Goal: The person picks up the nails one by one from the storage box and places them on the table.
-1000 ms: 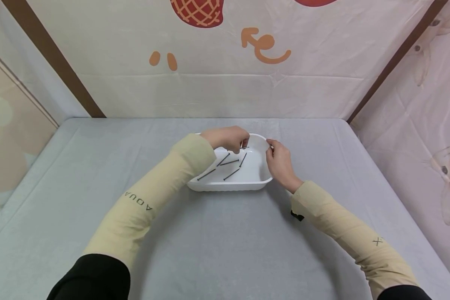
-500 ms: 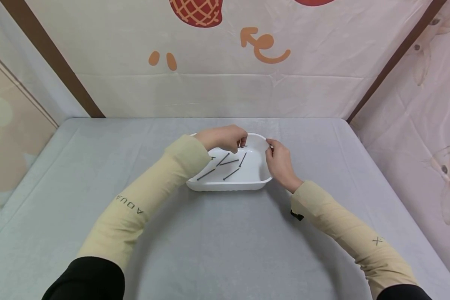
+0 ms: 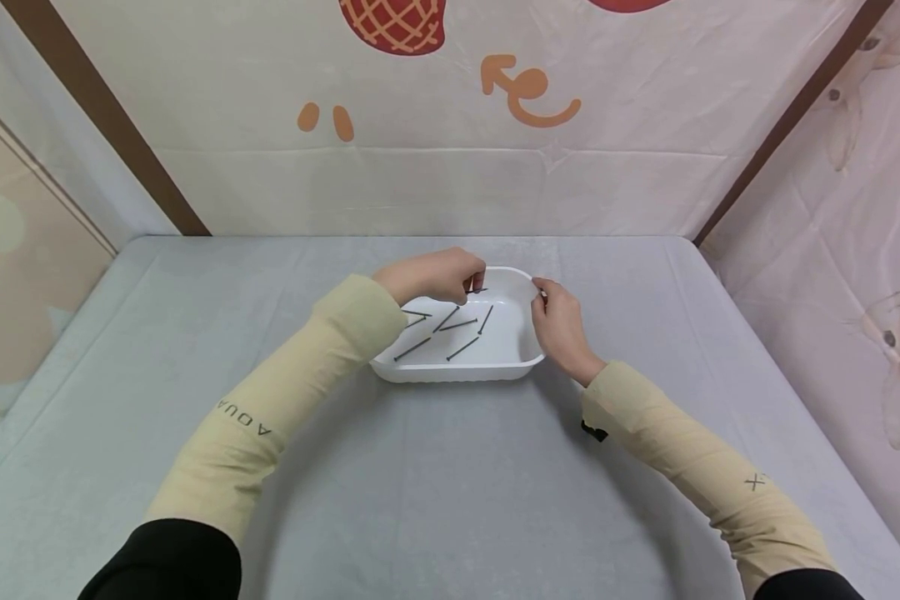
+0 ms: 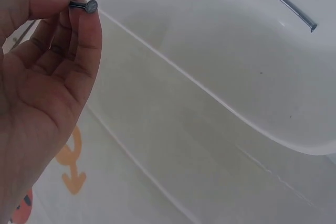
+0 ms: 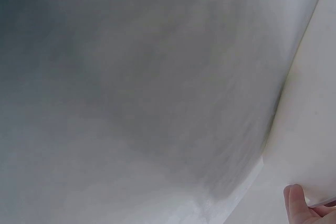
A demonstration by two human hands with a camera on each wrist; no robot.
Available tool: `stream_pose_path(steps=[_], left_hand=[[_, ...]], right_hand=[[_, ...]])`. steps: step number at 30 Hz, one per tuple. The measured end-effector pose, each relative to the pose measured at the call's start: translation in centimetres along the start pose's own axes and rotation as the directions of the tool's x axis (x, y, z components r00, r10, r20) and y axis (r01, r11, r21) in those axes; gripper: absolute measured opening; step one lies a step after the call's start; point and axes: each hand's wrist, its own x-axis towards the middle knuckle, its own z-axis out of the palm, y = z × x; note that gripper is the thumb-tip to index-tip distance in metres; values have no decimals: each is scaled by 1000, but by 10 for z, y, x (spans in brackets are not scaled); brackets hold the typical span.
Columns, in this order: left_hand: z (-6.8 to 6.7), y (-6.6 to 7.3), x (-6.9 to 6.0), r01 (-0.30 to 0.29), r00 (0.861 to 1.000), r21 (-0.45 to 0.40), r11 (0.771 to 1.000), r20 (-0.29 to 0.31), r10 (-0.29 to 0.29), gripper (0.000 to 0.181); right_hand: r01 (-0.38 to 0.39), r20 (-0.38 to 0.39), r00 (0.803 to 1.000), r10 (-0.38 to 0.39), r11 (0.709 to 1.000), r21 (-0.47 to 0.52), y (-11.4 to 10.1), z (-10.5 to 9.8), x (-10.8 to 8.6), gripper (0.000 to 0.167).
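Note:
My left hand (image 3: pixel 435 273) pinches a dark metal nail (image 4: pixel 84 6) between thumb and fingertips, over the far part of a white tray (image 3: pixel 461 374). The nail's flat round head pokes out past the fingertips in the left wrist view. Several more nails (image 3: pixel 462 348) lie scattered at different angles on the tray floor; my left sleeve overlaps the tray's left end. At the tray's right end, my right hand (image 3: pixel 558 329) grips the rim with thumb and fingers. The right wrist view catches only its fingertips (image 5: pixel 296 200) against the tray wall (image 5: pixel 310 108).
The tray stands on a table with a grey cloth (image 3: pixel 450 492), toward its far edge. Behind the table hangs a pale printed curtain (image 3: pixel 450 192), with further fabric (image 3: pixel 855 275) on the right side. A small black object (image 3: pixel 594 431) shows under the right cuff.
My left hand has shifted left across the tray with the nail in its fingertips. Nails at the tray's left side have come into view from behind the sleeve. The right hand stays put.

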Motion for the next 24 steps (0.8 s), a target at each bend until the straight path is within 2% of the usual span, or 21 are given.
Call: stream_pose_path(steps=[7, 15, 24], left_hand=[[-3, -2, -9, 5, 999, -51, 999, -32, -7, 20], [-4, -9, -18, -31, 995, -73, 997, -93, 24, 16], [-2, -14, -24, -22, 985, -120, 992, -171, 1, 13]], right_hand=[[2, 11, 1000, -2, 1000, -11, 0, -1, 0, 36], [-8, 28, 1000, 8, 1000, 0, 0, -1, 0, 36], [-11, 25, 1000, 11, 1000, -4, 0, -1, 0, 36]])
